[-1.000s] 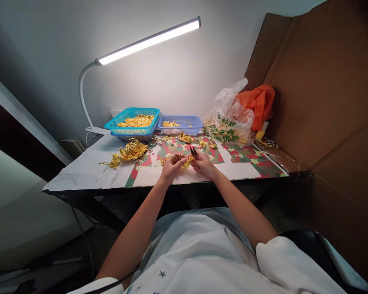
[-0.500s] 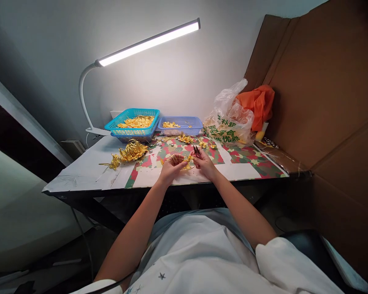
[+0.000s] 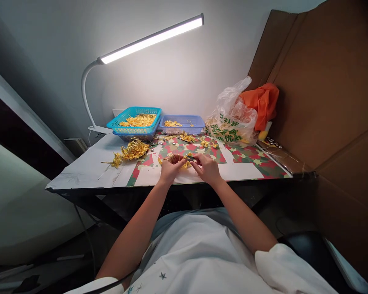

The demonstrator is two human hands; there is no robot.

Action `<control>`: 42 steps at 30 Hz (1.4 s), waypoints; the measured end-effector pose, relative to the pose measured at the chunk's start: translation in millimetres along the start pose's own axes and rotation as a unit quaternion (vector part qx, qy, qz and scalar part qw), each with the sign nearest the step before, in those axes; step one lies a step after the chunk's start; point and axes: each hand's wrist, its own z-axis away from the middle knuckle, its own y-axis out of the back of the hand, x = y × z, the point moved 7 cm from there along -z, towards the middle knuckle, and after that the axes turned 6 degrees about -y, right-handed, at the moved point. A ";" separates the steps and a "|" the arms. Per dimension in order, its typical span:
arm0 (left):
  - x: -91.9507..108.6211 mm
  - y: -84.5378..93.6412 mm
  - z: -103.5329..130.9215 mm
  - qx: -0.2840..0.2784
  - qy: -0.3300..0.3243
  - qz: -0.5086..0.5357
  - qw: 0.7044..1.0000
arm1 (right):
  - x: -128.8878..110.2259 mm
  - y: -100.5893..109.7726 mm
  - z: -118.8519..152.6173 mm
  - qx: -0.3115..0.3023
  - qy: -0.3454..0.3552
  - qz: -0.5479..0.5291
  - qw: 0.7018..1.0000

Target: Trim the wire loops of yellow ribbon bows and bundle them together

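My left hand is closed on a small gold metal flower, pinched between thumb and fingers, with thin gold wire looped about the fingers. My right hand is closed on a small dark pointed tool that looks like pliers. Its tips point left and meet the gold flower at my left fingertips. On the table to the left lies a large cluster of gold flowers, with a smaller gold flower beside it.
Behind my hands stand a turquoise basket of gold pieces and a purple basket with a few more. Loose gold flowers lie before them. A plastic bag, orange cloth and cardboard wall bound the right; a lamp hangs overhead.
My right hand has turned the dark tool from pointing upward to pointing left, bringing its tips onto the gold flower. The left hand keeps its grip. The view has shifted slightly.
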 end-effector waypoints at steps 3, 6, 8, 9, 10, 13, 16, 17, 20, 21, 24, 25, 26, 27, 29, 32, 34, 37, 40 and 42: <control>-1.0 1.8 -0.7 0.006 0.000 -0.003 1.000 | 1.3 -0.9 1.9 0.015 0.010 0.044 0.999; -2.4 2.9 -1.5 0.009 0.002 -0.005 1.000 | 2.7 -1.5 3.8 0.025 0.017 0.074 0.997; -2.5 3.2 -1.6 0.012 0.004 -0.005 1.000 | 2.7 -2.1 4.7 0.027 0.023 0.087 0.996; -2.3 3.2 -1.4 0.014 0.004 -0.004 1.000 | 2.5 -2.5 5.0 0.028 0.025 0.093 0.995; -1.9 3.0 -1.2 0.016 0.005 -0.002 1.000 | 2.1 -2.8 5.3 0.028 0.028 0.099 0.994; -0.2 2.2 -0.2 0.021 0.006 0.003 1.000 | 0.9 -3.6 5.9 0.030 0.037 0.116 0.992; 1.1 1.2 0.5 0.024 0.009 0.008 1.000 | -0.4 -4.0 6.4 0.032 0.046 0.132 0.990; 1.4 1.0 0.6 0.025 0.010 0.008 1.000 | -0.8 -4.1 6.6 0.032 0.050 0.138 0.989; 1.9 0.9 0.9 0.029 0.010 0.008 1.000 | -2.4 -4.4 7.0 0.034 0.061 0.155 0.986; 1.9 1.0 0.9 0.029 0.010 0.008 0.999 | -3.0 -4.6 7.2 0.035 0.065 0.160 0.984; 1.9 1.4 1.0 0.032 0.009 0.004 0.999 | -4.5 -5.2 7.9 0.037 0.073 0.177 0.981; 1.8 1.5 1.0 0.032 0.008 0.003 0.999 | -5.0 -5.4 8.3 0.038 0.075 0.183 0.980; 1.7 1.7 1.0 0.033 0.008 0.001 0.999 | -5.5 -5.6 8.6 0.040 0.076 0.188 0.978; 1.7 1.8 1.0 0.033 0.007 -0.001 0.999 | -6.0 -5.9 9.0 0.041 0.077 0.194 0.977; 1.6 1.8 1.0 0.034 0.005 -0.004 0.999 | -7.0 -6.2 9.6 0.044 0.078 0.204 0.975; 1.4 1.5 1.2 0.034 0.002 -0.008 0.999 | -8.2 -6.5 9.7 0.045 0.078 0.216 0.972; 1.0 1.3 1.2 0.034 -0.001 -0.010 0.999 | -8.4 -6.4 9.2 0.044 0.075 0.218 0.972; 0.3 1.5 0.9 0.036 -0.006 -0.016 0.999 | -8.0 -6.3 8.4 0.039 0.067 0.213 0.974; -0.3 2.2 0.3 0.036 -0.008 -0.024 0.999 | -6.9 -6.2 8.2 0.033 0.053 0.193 0.979; -0.5 2.6 -0.2 0.035 -0.008 -0.028 0.999 | -5.9 -5.4 8.4 0.031 0.039 0.168 0.984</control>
